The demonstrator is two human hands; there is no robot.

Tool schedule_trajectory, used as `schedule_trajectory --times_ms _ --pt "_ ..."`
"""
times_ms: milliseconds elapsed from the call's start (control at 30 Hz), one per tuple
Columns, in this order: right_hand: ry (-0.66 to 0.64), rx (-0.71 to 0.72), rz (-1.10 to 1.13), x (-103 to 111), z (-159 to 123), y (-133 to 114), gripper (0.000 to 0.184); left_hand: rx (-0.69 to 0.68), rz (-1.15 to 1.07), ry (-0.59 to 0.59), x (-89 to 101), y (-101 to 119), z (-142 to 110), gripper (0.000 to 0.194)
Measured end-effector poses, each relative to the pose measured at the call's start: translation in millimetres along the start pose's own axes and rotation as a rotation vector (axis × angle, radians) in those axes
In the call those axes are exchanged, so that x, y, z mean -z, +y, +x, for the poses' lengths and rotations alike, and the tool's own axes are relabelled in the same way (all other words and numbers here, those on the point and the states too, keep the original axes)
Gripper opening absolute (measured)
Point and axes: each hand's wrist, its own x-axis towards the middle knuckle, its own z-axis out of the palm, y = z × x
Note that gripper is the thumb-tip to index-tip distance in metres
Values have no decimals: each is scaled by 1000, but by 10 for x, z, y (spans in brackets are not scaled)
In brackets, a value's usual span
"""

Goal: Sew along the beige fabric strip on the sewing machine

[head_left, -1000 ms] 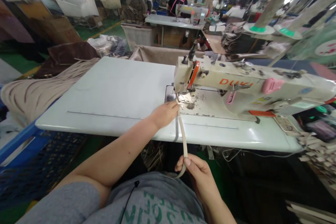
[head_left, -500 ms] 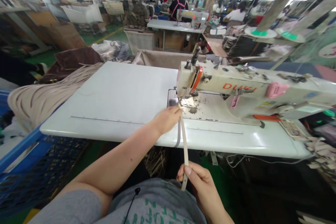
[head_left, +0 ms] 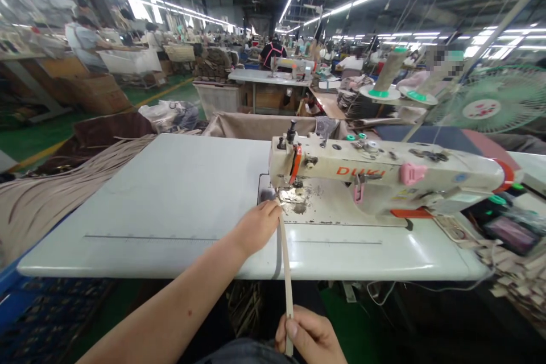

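Note:
A narrow beige strap [head_left: 285, 256] runs from under the needle area of the sewing machine [head_left: 341, 173] down over the table's front edge. My left hand [head_left: 261, 223] lies close to the presser foot, its fingers closed on the strap's far end. Below the table edge, my right hand [head_left: 310, 331] pinches the strap between thumb and fingers, near its lower end. The strap is taut between the two hands. The tip at the needle is partly hidden by my left fingers.
Many loose beige strips [head_left: 77, 182] hang left of the white table [head_left: 170, 187], above a blue crate [head_left: 51, 313]. Thread cones [head_left: 390, 71] and a green fan [head_left: 490, 105] stand at the right. Bundled pieces [head_left: 516, 273] sit by the right end. People work farther back.
The head view has tilted up, so table and machine sit lower and further left. Both hands keep hold of the strap in nearly the same places.

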Motion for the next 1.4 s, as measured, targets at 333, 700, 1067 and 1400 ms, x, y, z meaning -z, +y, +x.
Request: schedule_trajectory --times_ms 333,700,1067,1400 --pt "64 140 -106 55 192 11 35 -77 152 -50 21 20 -18 16" --pt "-12 23 32 160 373 107 45 -162 286 -30 40 23 -18 14" --pt "-195 0 -20 318 496 107 47 -114 176 -39 70 39 -12 17" --pt "-251 -76 9 391 532 -100 49 -70 132 -6 61 39 -27 19"
